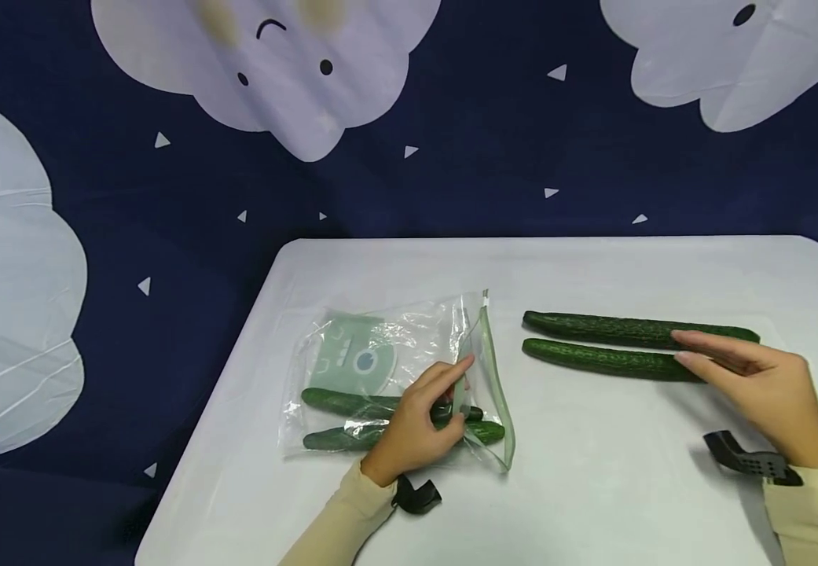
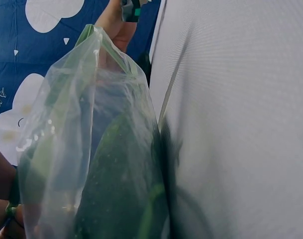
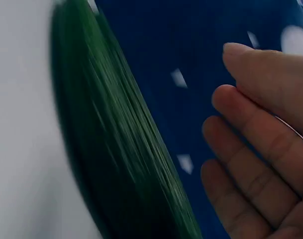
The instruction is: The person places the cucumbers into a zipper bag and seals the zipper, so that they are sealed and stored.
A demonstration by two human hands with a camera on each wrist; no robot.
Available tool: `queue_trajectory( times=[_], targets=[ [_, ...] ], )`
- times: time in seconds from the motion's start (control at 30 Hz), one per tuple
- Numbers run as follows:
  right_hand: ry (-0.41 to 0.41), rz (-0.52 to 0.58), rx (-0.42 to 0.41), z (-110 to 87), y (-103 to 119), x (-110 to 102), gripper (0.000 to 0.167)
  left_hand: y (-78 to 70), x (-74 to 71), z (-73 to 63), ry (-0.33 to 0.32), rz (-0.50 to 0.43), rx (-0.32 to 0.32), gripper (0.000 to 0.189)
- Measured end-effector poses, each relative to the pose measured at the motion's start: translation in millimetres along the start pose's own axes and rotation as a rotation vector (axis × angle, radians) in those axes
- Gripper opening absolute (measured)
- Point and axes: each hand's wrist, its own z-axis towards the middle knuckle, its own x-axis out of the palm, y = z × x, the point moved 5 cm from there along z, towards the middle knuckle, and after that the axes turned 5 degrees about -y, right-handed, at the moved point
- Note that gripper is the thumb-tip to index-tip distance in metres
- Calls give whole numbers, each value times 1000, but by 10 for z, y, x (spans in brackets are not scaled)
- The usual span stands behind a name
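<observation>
A clear zip bag (image 1: pixel 423 326) with a green zip edge and a green printed patch lies on the table, its mouth facing right. Two cucumbers (image 1: pixel 341 402) lie inside it, side by side. My left hand (image 1: pixel 412 428) pinches the upper layer at the mouth, which stands raised in the left wrist view (image 2: pixel 61 124). Two more cucumbers, a far one (image 1: pixel 599 328) and a near one (image 1: pixel 599 358), lie right of the bag. Over their right ends is my right hand (image 1: pixel 769 385), thumb and fingers apart. In the right wrist view its loosely bent fingers (image 3: pixel 241 139) hold nothing, beside a blurred cucumber (image 3: pixel 106 124).
The white table (image 1: pixel 578 487) has rounded far corners. Behind it hangs a dark blue cloth (image 1: pixel 479 173) with white clouds and small triangles. Black wrist mounts (image 1: pixel 751 460) sit at both sleeves, close over the tabletop.
</observation>
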Motion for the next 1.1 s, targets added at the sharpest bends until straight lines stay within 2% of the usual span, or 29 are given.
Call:
queue_trajectory(
  times=[0.07,0.13,0.33,0.43,0.63,0.77,0.87,0.93,1.0,1.1],
  targets=[
    [-33,-37,21,20,-165,-153,39,-9,-15,-3,-4,4,7,75],
    [-27,-57,43,28,-342,-251,41,-4,-16,-18,-7,1,8,75],
    [38,-149,99,38,-670,-310,40,300,88,-161,-9,25,6,78],
    [90,-207,97,17,-758,-304,38,390,119,-183,5,43,-4,80],
    [233,-266,52,-10,-812,-179,49,413,101,-179,24,53,-9,77],
    [296,-297,71,26,-771,-27,53,409,72,-171,12,52,0,78],
    [309,-281,100,49,-741,37,54,421,59,-172,-7,54,18,79],
    [289,-258,102,48,-727,31,51,421,59,-172,-14,58,25,80],
    [260,-196,126,33,-722,9,48,418,70,-174,-12,64,25,80],
    [242,-34,150,0,-717,-32,41,388,95,-168,-4,73,18,82]
  ],
)
